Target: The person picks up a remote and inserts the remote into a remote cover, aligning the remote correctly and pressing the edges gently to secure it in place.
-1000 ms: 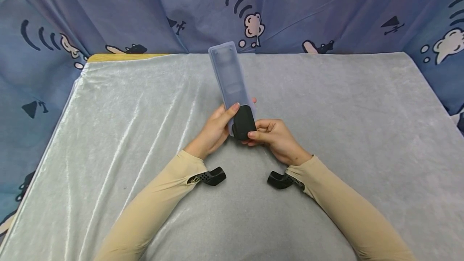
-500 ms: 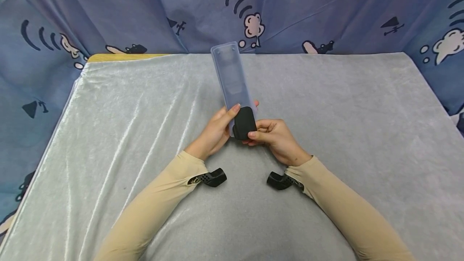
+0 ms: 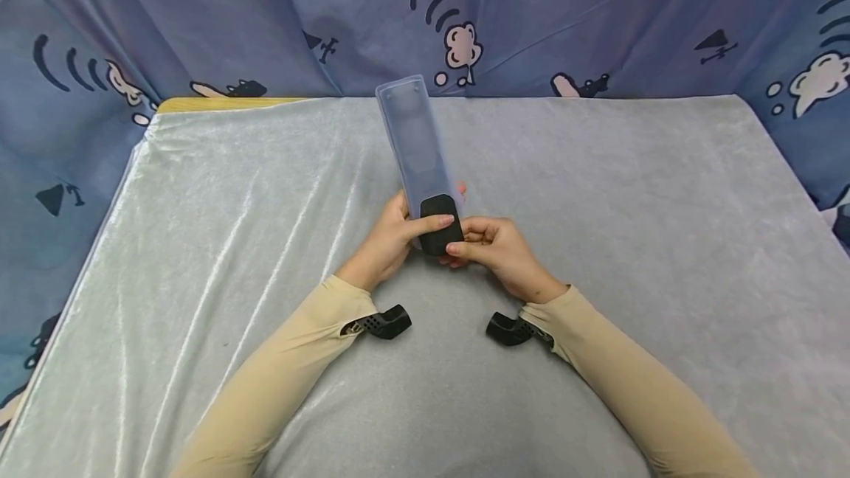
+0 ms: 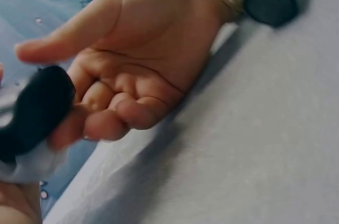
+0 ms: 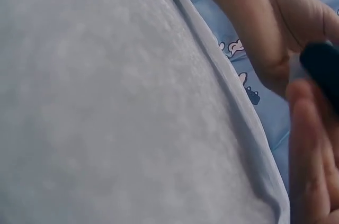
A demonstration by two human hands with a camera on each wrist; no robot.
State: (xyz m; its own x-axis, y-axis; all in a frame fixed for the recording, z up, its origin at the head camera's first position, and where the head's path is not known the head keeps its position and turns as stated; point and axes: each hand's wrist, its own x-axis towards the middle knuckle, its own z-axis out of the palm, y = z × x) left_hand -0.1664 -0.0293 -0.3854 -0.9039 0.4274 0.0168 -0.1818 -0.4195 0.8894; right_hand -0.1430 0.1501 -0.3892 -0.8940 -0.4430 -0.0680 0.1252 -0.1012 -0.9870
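In the head view, a long translucent plastic case [image 3: 417,142] is held tilted over the table, its far end leaning left. A rounded black end piece [image 3: 436,205] covers its near end. My left hand [image 3: 387,238] grips the case from the left, thumb lying across the black piece and fingers behind. On the other side my right hand [image 3: 501,251] pinches the lower right corner of the black piece between thumb and fingers. The left wrist view shows the right hand [image 4: 137,49] with its lower fingers curled beside the blurred black piece [image 4: 39,107]. The case's underside is hidden.
A grey velvety cloth [image 3: 664,242] covers the table, with a strip of yellow wood edge [image 3: 226,104] showing at the back left. A blue printed curtain [image 3: 564,13] hangs behind and at both sides. Black camera mounts [image 3: 388,321] stick out from both sleeves.
My left thumb has moved down from the top edge of the black piece to lie across its face. The case has shifted slightly left. The right hand keeps its pinch.
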